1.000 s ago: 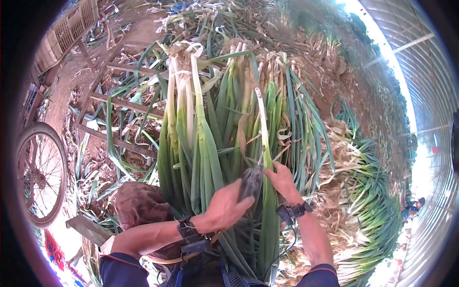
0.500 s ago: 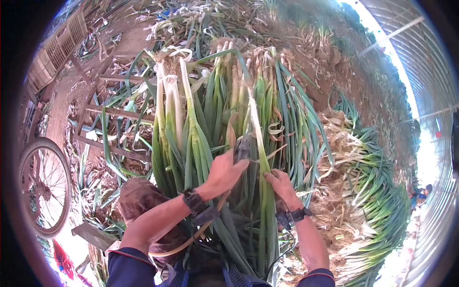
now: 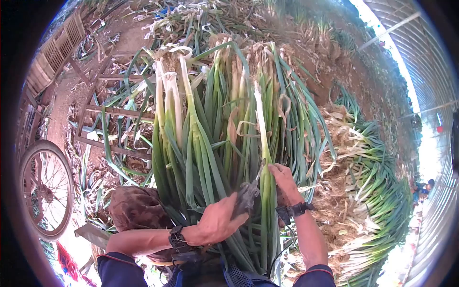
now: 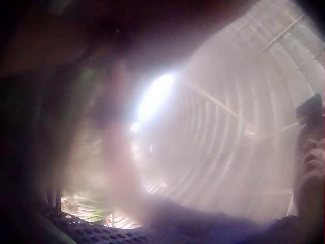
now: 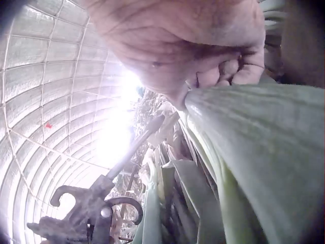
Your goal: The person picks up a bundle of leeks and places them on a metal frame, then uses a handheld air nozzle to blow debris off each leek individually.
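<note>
My left hand [image 3: 220, 221] grips a dark air blow gun [image 3: 246, 197], its thin nozzle pointing up toward a long green onion. In the right wrist view the air blow gun [image 5: 84, 213] shows its hooked lever and straight nozzle. My right hand [image 3: 285, 183] holds the green onion [image 3: 260, 112] by its green leaves, the white stalk pointing away from me. Close up, its broad leaf [image 5: 264, 152] passes under the curled fingers of the right hand [image 5: 188, 40]. The left wrist view is blurred and dark over the hand.
Several green onions [image 3: 191, 129] lie in front of me, roots away. A long pile of green onions [image 3: 377, 191] stretches along the right. At left stand a spoked wheel [image 3: 46, 190], a metal frame [image 3: 114, 112] and a crate [image 3: 56, 52]. A ribbed tunnel roof [image 3: 437, 62] curves overhead.
My left hand moves the air blow gun up beside the stalk, then back down toward me. The right hand keeps hold of the green onion, shifting only slightly.
</note>
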A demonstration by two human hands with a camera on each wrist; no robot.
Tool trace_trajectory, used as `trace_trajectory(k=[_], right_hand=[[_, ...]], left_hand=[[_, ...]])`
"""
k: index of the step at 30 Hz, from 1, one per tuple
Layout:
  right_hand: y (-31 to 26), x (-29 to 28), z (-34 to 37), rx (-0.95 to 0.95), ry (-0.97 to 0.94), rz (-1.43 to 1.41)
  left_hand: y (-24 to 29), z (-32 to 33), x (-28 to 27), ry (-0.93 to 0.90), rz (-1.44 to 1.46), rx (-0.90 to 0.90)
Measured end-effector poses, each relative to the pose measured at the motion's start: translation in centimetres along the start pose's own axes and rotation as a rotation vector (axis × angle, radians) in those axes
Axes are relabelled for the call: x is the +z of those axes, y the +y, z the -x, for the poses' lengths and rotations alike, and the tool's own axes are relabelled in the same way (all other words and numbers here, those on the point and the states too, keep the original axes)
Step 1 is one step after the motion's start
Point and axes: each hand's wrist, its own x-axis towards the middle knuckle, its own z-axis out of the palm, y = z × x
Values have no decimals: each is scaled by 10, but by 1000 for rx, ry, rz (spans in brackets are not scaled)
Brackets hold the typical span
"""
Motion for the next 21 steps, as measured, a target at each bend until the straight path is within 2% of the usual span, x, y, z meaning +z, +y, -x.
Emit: trace_trajectory(k=[1,3,4,6,7,10,13,14,16,17,19,20,21], right_hand=[[-3,1,0,-6,-2,5],[-9,3,2,10,-41,241],[-8,7,5,4,-47,248],[-2,13,12,-11,52,584],[-5,18,15,12,67,635],[-38,26,38,-26,107,791],[-26,28,36,-91,132,883],[-28,27,38,-91,139,886],[-48,26,45,-5,118,871],[-48,19,42,-2,124,869],[-55,8,33,-176,88,521],[-65,5,27,-178,89,518],[-94,4,26,-268,53,391]], left_hand=[[-3,-2,-1,8,2,2],[-14,-13,-1,223,-1,68],[-15,-20,-7,233,2,66],[-11,-45,-26,196,106,5],[-11,-56,-31,206,111,9],[-15,-90,-35,306,205,87],[-21,-129,-36,344,226,207],[-24,-138,-39,343,229,213],[-20,-147,-50,234,92,49],[-18,-146,-50,309,31,-55],[-13,-130,-61,289,27,0],[-17,-123,-65,273,29,53],[-28,-123,-65,172,69,130]])
